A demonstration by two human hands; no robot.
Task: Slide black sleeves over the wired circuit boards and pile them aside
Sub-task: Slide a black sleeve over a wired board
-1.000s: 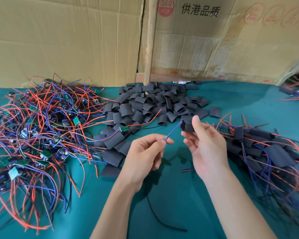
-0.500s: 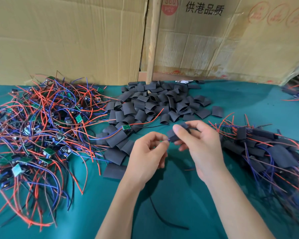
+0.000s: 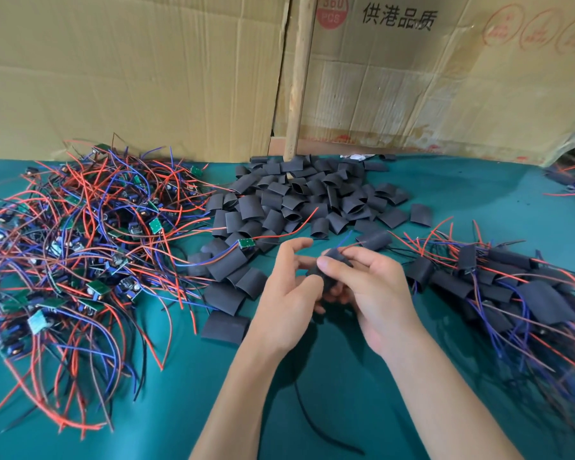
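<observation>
At the far left of the teal bench [image 3: 346, 376], a tangled heap of unsleeved circuit boards [image 3: 80, 247] with red, blue and black wires is lying spread toward the cardboard wall [image 3: 130, 78]. Just right of it, a pile of loose black sleeves [image 3: 299, 200] is sitting at the back centre, with one green board [image 3: 247, 243] resting on its near edge. In front of this pile, the left hand [image 3: 287, 293] is hovering with its fingers relaxed and spread, gripping nothing that can be seen, its fingertips close to the held sleeve. The right hand [image 3: 369, 290] is holding a black sleeve [image 3: 334, 265] between thumb and curled fingers, so this grip is clamped on the sleeve; a blue wire [image 3: 344, 240] is protruding from its far end. At the right, the stack of finished sleeved boards [image 3: 512, 287] is lying with wires trailing toward the bench edge.
</observation>
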